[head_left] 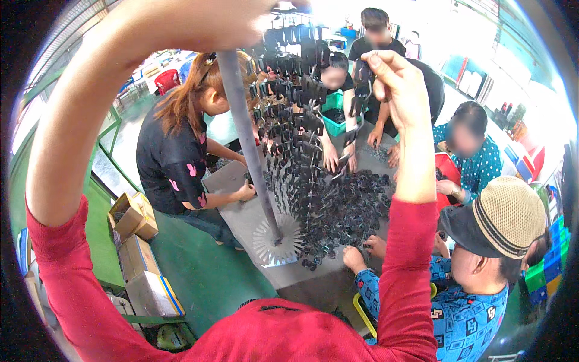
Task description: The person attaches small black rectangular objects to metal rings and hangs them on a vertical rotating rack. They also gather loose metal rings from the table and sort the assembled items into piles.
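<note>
My left hand (226, 24) is raised at the top edge, in front of the upper end of a grey pole (247, 133); its fingers are mostly cut off or blurred. The pole rises, tilted in the picture, from a round slotted base (278, 240) on the table. Many small black parts (295, 96) hang in rows beside the pole. To the right, my raised right hand (401, 84) pinches the upper end of a strand of black parts (362, 93) between thumb and fingertips. The strand dangles down toward the table.
A heap of loose black parts (347, 208) covers much of the grey table (232, 178). Several people work around it, their hands on the parts. A green basket (333, 114) stands at the far side. Cardboard boxes (136, 217) are at the left, beside the green floor (193, 271).
</note>
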A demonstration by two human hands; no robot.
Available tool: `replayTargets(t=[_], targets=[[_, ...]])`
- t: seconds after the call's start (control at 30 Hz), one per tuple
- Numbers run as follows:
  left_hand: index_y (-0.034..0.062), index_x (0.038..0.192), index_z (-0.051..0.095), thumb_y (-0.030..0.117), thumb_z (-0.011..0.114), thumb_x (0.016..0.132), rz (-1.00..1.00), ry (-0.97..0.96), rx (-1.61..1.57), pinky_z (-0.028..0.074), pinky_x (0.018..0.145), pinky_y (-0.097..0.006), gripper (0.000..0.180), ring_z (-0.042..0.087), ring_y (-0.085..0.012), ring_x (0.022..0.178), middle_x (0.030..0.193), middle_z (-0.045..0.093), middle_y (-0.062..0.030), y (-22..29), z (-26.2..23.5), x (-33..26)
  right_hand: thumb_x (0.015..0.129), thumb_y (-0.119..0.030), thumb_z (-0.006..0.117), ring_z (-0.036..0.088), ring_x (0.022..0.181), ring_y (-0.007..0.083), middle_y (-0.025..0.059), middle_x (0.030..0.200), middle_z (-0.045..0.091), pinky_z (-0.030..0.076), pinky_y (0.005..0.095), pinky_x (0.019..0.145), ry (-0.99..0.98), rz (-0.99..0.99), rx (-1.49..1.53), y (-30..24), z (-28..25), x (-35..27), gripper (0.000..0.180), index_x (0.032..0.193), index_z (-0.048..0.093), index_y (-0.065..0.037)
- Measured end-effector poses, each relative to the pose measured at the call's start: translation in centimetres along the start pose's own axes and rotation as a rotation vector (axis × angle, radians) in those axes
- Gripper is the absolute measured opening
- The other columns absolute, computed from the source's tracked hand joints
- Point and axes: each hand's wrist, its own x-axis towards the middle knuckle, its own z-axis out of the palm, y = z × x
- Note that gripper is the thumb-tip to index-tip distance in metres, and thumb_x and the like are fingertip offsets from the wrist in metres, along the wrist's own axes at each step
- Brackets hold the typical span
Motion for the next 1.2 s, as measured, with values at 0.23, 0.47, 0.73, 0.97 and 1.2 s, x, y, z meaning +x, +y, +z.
replayTargets(t=[0.23, 0.47, 0.73, 0.97, 1.2], targets=[[-0.0100, 0.125, 0.044, 0.006, 0.047, 0.078, 0.042, 0.010, 0.078, 0.045, 0.096, -0.039, 0.050, 0.055, -0.0281, 0.107, 0.117, 0.055, -0.0255, 3.6, -1.5, -2.0, 0.083, -0.026, 0.066, 0.053, 0.053, 0.0047, 0.0024, 0.075, 0.063, 0.039, 0.0190, 0.049, 0.092, -0.197, -0.964, 2.4, -4.0, 2.8, 0.027, 0.103, 0.065, -0.007], [-0.0130, 0.114, 0.054, -0.008, 0.042, 0.066, -0.316, -0.247, 0.048, 0.040, 0.037, -0.026, 0.050, 0.049, -0.0145, 0.045, 0.062, 0.058, -0.0150, 4.9, -2.9, -0.3, 0.084, -0.020, 0.065, 0.054, 0.054, 0.0055, 0.0034, 0.071, 0.065, 0.043, 0.0197, 0.052, 0.102, -0.454, -0.637, -4.4, 7.9, -1.4, 0.017, 0.096, 0.069, -0.009], [-0.0119, 0.117, 0.053, -0.011, 0.040, 0.064, -0.146, -0.085, 0.089, 0.051, 0.058, -0.029, 0.054, 0.058, -0.0198, 0.067, 0.089, 0.062, -0.0246, 5.4, -2.8, -0.9, 0.085, -0.023, 0.066, 0.047, 0.049, 0.0023, -0.0020, 0.056, 0.054, 0.037, 0.0181, 0.047, 0.012, -0.008, -0.113, -3.0, 3.4, -1.2, 0.021, 0.096, 0.067, -0.006], [-0.0122, 0.115, 0.050, -0.001, 0.046, 0.074, 0.010, -0.034, 0.094, 0.046, 0.091, -0.036, 0.043, 0.055, -0.0300, 0.105, 0.114, 0.053, -0.0274, 4.0, -1.9, -1.2, 0.081, -0.025, 0.065, 0.060, 0.055, 0.0111, 0.0056, 0.063, 0.062, 0.047, 0.0225, 0.055, 0.107, 0.052, -1.025, 1.6, -4.6, 2.5, 0.028, 0.099, 0.064, -0.004], [-0.0089, 0.080, 0.059, -0.003, 0.046, 0.067, -0.291, -0.340, 0.041, 0.047, 0.045, -0.032, 0.020, 0.053, -0.0203, 0.051, 0.060, 0.055, -0.0129, 5.4, -3.7, 1.0, 0.079, -0.020, 0.068, 0.057, 0.057, 0.0081, 0.0025, 0.075, 0.066, 0.045, 0.0242, 0.053, 0.118, -0.347, -0.655, -4.4, 6.3, -0.5, 0.017, 0.096, 0.069, -0.015]])
